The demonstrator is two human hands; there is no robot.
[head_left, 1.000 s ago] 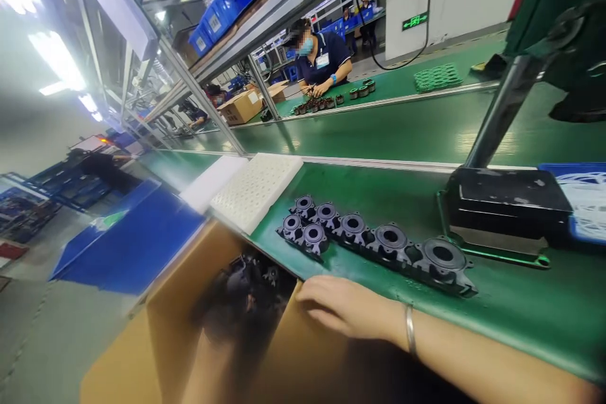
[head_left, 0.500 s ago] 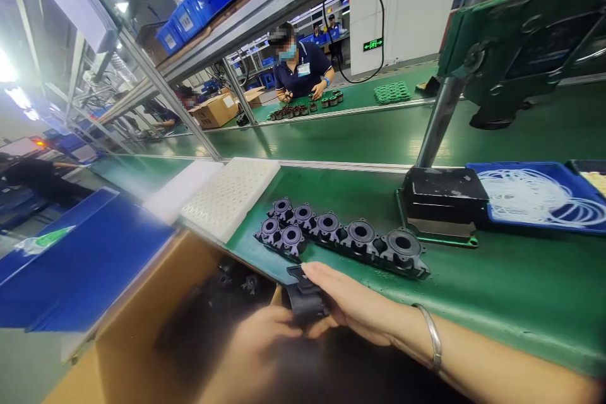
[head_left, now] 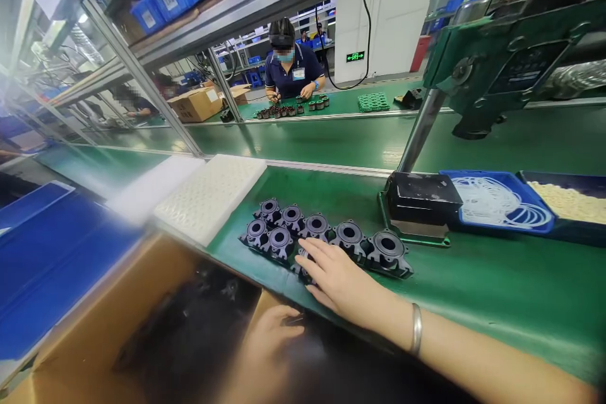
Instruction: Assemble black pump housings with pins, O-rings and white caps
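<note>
Black plastic housings (head_left: 279, 238) with round, ringed openings stand in two rows on the green bench. My right hand (head_left: 343, 278), a metal bangle at its wrist, has its fingers around another such housing (head_left: 305, 259) at the right end of the short front row; the hand covers most of that piece. Lower down, my left hand (head_left: 272, 334) is blurred over the edge of an open cardboard box (head_left: 137, 284). Its thumb and forefinger are apart, with nothing plainly held. Dark parts lie inside the box, too dim to make out singly.
White foam trays (head_left: 213, 192) lie left of the housings. A green press (head_left: 492, 76) rises on the right, its black base (head_left: 423, 196) beside a blue tray (head_left: 549, 221) of white rings and a bin of pale pieces (head_left: 568, 202). A co-worker (head_left: 293, 69) sits opposite.
The housing held between both hands has gone up onto the bench with my right hand, to the end of the front row. My left hand has let go of it and stays low by the box.
</note>
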